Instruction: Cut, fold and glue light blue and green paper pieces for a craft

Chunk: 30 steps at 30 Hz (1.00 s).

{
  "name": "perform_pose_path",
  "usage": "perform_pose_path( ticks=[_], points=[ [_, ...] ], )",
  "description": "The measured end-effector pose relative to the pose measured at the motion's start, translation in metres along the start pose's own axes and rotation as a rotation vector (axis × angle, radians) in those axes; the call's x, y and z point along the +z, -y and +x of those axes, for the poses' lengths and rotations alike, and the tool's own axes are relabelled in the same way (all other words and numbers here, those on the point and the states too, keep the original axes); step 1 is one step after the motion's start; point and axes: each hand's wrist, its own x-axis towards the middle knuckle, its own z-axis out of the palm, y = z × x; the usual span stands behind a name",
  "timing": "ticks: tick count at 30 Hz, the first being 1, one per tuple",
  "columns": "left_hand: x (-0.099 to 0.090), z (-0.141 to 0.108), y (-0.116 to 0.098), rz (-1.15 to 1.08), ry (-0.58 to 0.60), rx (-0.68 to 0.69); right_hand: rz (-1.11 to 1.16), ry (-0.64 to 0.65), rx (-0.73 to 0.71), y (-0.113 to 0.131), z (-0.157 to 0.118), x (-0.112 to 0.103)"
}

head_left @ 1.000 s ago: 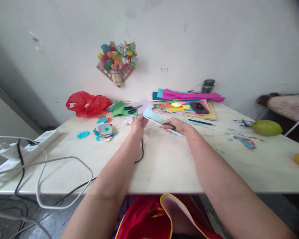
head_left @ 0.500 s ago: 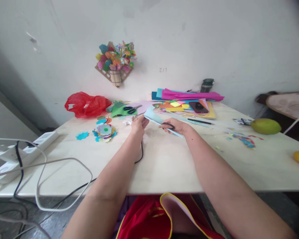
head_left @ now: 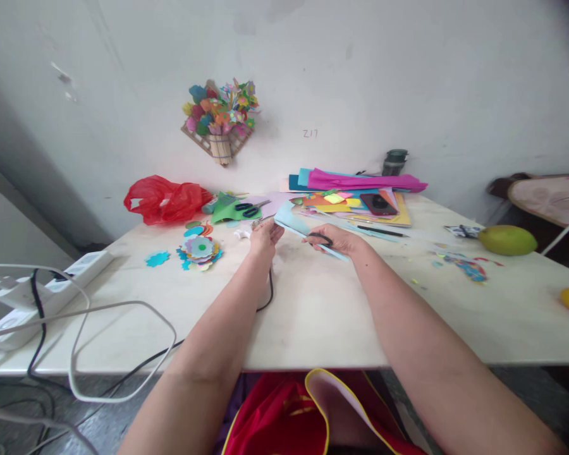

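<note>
Head cam: I see L hand (head_left: 267,235) fingers clamped on lt-blue paper (head_left: 290,217); R hand (head_left: 334,239) fingers closed round black scissors handle (head_left: 321,239), at paper's R end. Green mango (head_left: 507,241) well R of paper; red bag (head_left: 165,200) L of it.

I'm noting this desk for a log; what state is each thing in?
Light blue paper: in left hand
Scissors: gripped by right hand
Other scissors: lying unheld
Red bag: crumpled
Flower cutouts: mostly stacked
Phone: flat, camera up
Power strip: plug inserted
Bottle: upright, lidded
Green fruit: looks uncut
</note>
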Motion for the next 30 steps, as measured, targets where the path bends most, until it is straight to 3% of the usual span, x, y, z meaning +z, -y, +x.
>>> perform_pose_path(
  ticks=[30],
  points=[
    [0.0006, -0.0025, 0.0036, 0.012, 0.027, -0.011, -0.002, 0.012, -0.029, -0.0032, 0.0018, -0.0011]
  ],
)
